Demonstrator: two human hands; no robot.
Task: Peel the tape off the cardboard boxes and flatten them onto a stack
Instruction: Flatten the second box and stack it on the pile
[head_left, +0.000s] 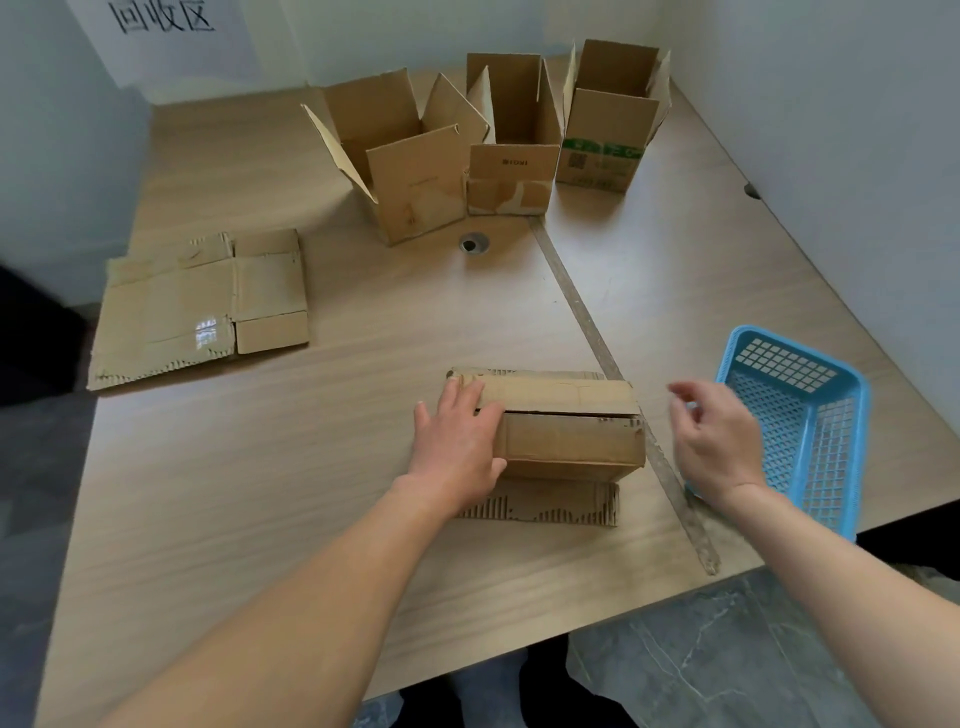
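Small brown cardboard box (566, 421) near-centre on wooden bench (311, 467), top flaps closed, seam showing, torn corrugated edges splayed beneath. Prob. light, empty, stiff-ish but crushable. Best hold: pin left end, pull at top seam/flap edge. Left hand (457, 441) flat on box's left end, fingers straight, pressing. Right hand (717, 441) hovers just right of box, not touching; fingers loosely curled, can't tell if pinching tape scrap. Flattened cardboard stack (202, 306) far left.

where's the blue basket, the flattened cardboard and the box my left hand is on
blue basket (789, 364): head view, on its far mesh wall
flattened cardboard (197, 306): head view, middle of the top sheet
closed box (566, 441): head view, near panel below the seam
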